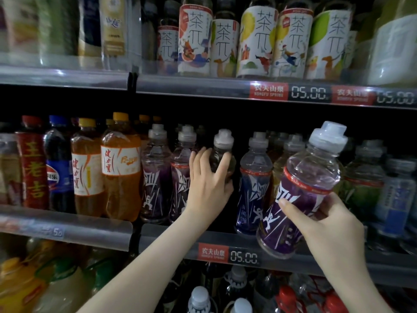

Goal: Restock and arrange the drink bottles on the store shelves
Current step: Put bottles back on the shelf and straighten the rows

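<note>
My right hand grips a purple-labelled sports bottle with a grey cap, tilted, in front of the middle shelf. My left hand reaches into the middle shelf and grips a dark bottle standing a little back in its row. Two purple-labelled bottles stand to its left and a blue-labelled one to its right.
Orange drink bottles, a cola bottle and a red-labelled bottle fill the middle shelf's left. Green-labelled bottles stand at right. Tea bottles line the top shelf. More bottles sit below.
</note>
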{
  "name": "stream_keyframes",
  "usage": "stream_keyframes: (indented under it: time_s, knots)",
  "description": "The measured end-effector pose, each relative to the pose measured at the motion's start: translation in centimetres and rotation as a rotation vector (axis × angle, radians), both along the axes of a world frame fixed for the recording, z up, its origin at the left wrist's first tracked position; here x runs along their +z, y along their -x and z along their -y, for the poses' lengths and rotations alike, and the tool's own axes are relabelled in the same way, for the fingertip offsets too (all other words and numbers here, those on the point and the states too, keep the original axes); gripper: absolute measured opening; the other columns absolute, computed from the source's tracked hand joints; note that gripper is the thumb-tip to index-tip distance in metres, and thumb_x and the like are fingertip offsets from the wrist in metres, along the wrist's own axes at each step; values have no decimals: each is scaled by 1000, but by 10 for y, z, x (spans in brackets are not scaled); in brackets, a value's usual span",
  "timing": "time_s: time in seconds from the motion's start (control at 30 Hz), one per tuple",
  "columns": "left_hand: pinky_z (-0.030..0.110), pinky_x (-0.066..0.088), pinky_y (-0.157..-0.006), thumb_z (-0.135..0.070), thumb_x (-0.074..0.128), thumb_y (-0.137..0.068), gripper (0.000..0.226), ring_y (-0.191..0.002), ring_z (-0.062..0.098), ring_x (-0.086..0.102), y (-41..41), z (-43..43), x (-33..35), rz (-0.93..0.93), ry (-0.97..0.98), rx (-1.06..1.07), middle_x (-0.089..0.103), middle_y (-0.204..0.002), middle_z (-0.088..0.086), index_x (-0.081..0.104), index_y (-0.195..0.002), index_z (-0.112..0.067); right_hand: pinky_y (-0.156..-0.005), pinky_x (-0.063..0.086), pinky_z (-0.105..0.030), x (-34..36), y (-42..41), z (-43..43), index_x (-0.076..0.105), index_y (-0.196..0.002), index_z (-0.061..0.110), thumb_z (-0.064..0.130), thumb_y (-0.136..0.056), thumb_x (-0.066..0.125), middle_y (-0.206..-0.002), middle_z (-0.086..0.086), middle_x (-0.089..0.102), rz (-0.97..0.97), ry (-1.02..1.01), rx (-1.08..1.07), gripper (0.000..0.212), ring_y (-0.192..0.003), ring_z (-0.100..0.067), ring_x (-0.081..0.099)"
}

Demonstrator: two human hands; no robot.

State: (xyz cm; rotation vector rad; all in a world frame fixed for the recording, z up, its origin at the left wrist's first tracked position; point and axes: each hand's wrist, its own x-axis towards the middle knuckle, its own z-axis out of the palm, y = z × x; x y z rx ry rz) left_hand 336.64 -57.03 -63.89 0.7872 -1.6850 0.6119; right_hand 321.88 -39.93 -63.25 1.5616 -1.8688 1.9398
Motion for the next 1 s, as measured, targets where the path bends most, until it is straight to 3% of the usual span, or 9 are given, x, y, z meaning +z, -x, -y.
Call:
stream_keyframes:
  time_s: [0.1, 0.2, 0.27, 0.37, 0.47, 0.63, 0.73, 0.87, 1.0]
  knots:
    - [39, 42, -103, -10, 79, -71, 82, -120, 35, 44, -2, -18, -12, -169, -65, -331, 41, -128, 24, 26, -134, -15, -59, 35, -7, -1, -2, -3, 62, -83, 26, 38, -68, 81, -75, 21, 63, 19, 23, -5, 27, -67, 12, 54]
    - [7, 40, -93, -19, 80, -74, 89, -120, -1, 41, -9, -41, -20, -387, -382, -535, 35, -131, -12, 19, -139, -29, -63, 36, -7, -2, -6, -5, 63, -84, 28, 36, -66, 82, -75, 20, 65, 48, 55, 6, 28, -68, 15, 56]
    - [-2, 39, -82, -23, 81, -74, 79, -108, -16, 42, -16, -48, -25, -432, -447, -547, 39, -119, -29, 27, -130, -37, -66, 39, -11, -3, -11, -5, 62, -83, 29, 37, -65, 83, -75, 20, 66, 44, 73, 11, 28, -70, 14, 58]
    - [1, 43, -81, -24, 83, -70, 75, -104, -9, 50, -32, -55, -25, -504, -390, -552, 44, -116, -25, 30, -121, -37, -64, 41, -8, -3, -20, -3, 60, -80, 31, 35, -65, 83, -74, 19, 65, 30, 105, 33, 27, -74, 18, 57]
    - [2, 42, -80, -31, 82, -67, 69, -105, -13, 51, -46, -72, -15, -617, -326, -572, 47, -116, -19, 34, -117, -37, -65, 37, 4, -2, -32, 0, 59, -82, 33, 36, -64, 81, -72, 21, 65, -3, 128, 68, 28, -77, 20, 56]
    - [15, 47, -88, -37, 77, -70, 76, -110, 1, 54, -93, -79, 5, -648, -127, -545, 49, -121, -17, 33, -129, -22, -66, 38, 4, -1, -56, 13, 61, -91, 30, 49, -57, 72, -76, 21, 65, 19, 144, 172, 40, -78, 19, 58]
    - [9, 45, -82, -31, 83, -71, 75, -102, -9, 55, -128, -73, 13, -683, -199, -524, 48, -110, -39, 38, -129, -18, -68, 43, -2, -5, -75, 26, 62, -96, 30, 55, -56, 69, -82, 19, 68, 19, 140, 215, 48, -83, 11, 61]
    - [8, 48, -74, -33, 79, -68, 69, -93, -3, 59, -163, -58, 14, -752, -366, -521, 57, -110, -11, 42, -126, -24, -71, 41, 1, -7, -97, 50, 63, -103, 22, 41, -65, 76, -85, 20, 67, 1, 157, 226, 45, -85, 15, 60]
    - [3, 45, -67, -24, 81, -70, 65, -86, -13, 57, -179, -45, 12, -735, -442, -491, 56, -104, -14, 42, -122, -25, -68, 39, 2, -5, -114, 74, 63, -103, 16, 30, -71, 80, -86, 22, 63, -16, 159, 222, 38, -80, 20, 57]
